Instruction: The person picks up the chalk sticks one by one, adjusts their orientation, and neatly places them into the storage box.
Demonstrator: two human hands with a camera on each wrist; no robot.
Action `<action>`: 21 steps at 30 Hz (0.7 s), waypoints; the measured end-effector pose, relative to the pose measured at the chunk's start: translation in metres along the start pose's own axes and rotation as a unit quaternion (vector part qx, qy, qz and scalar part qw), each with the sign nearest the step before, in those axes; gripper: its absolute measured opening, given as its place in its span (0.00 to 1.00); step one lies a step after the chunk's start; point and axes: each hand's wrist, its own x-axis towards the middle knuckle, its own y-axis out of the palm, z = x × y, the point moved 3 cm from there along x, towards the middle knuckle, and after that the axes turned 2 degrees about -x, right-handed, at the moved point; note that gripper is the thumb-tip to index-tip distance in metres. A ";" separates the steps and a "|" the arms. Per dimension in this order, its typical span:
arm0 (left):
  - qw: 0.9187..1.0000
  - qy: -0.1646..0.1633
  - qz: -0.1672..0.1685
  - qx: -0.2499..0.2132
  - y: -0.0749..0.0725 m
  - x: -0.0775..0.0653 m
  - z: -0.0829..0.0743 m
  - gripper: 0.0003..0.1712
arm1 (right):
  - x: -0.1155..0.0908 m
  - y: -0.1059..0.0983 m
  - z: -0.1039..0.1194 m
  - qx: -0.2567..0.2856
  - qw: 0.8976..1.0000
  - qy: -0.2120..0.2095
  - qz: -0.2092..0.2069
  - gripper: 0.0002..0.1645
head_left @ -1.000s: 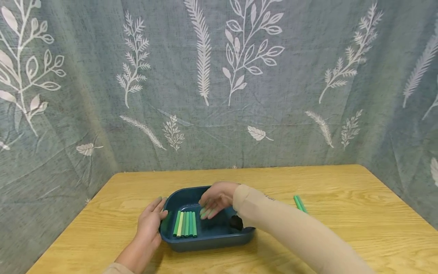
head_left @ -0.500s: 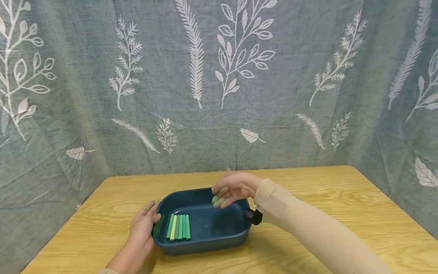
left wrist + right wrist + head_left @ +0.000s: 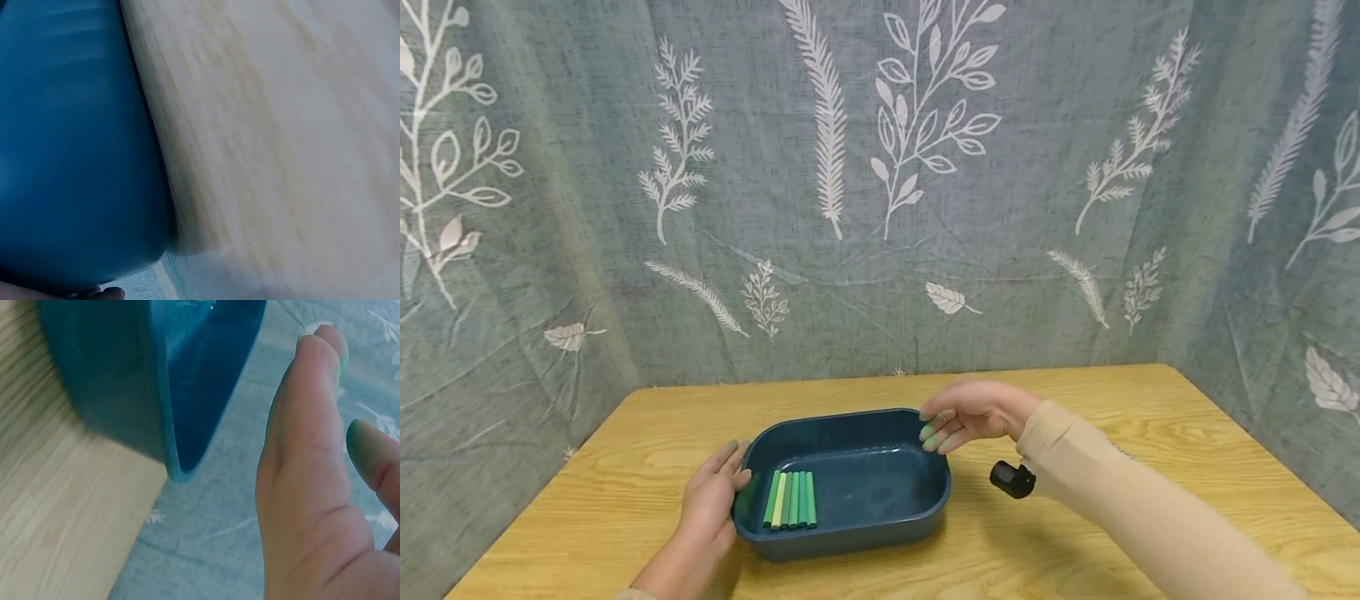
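A dark blue oblong tray (image 3: 842, 543) stands on the wooden table. Inside its left end, several slim sticks (image 3: 789, 500) in greens and pale yellow lie side by side in a row. My left hand (image 3: 707, 504) rests against the tray's left end, its fingers nearly straight along the outside and the thumb at the rim. Just off the tray's far right corner is my right hand (image 3: 973, 410), raised, fingers extended, holding nothing. In the right wrist view its fingers (image 3: 312, 444) stand apart from the tray's rim (image 3: 178, 472).
The wooden table (image 3: 1097, 400) extends to both sides of the tray. A patterned grey-green cloth (image 3: 820, 333) hangs behind it and at the sides. A small black camera (image 3: 1013, 479) sits at the right wrist.
My right hand has moved right from over the tray to beyond its right end. The left hand stays at the tray's left end. The green sticks on the table at right are now hidden.
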 end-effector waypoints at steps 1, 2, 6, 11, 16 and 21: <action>1.000 0.001 0.002 0.000 0.001 0.000 -0.001 0.33 | -0.002 -0.003 -0.001 0.001 1.000 -0.003 -0.002 0.25; 1.000 0.001 0.004 0.000 0.001 0.000 -0.001 0.33 | -0.004 -0.005 -0.002 0.002 1.000 -0.007 -0.001 0.25; 1.000 0.000 0.008 0.001 0.001 0.000 -0.001 0.33 | -0.013 -0.015 -0.008 0.009 1.000 -0.018 -0.001 0.21; 1.000 0.002 0.007 0.005 0.002 0.001 -0.001 0.33 | -0.024 -0.028 -0.015 0.017 1.000 -0.019 -0.014 0.17; 1.000 -0.002 0.006 0.002 0.003 0.002 0.000 0.34 | -0.033 -0.040 -0.021 0.038 0.999 -0.021 -0.020 0.11; 1.000 -0.001 0.006 0.009 0.000 0.002 0.001 0.35 | -0.038 -0.046 -0.028 0.050 0.998 -0.027 -0.011 0.09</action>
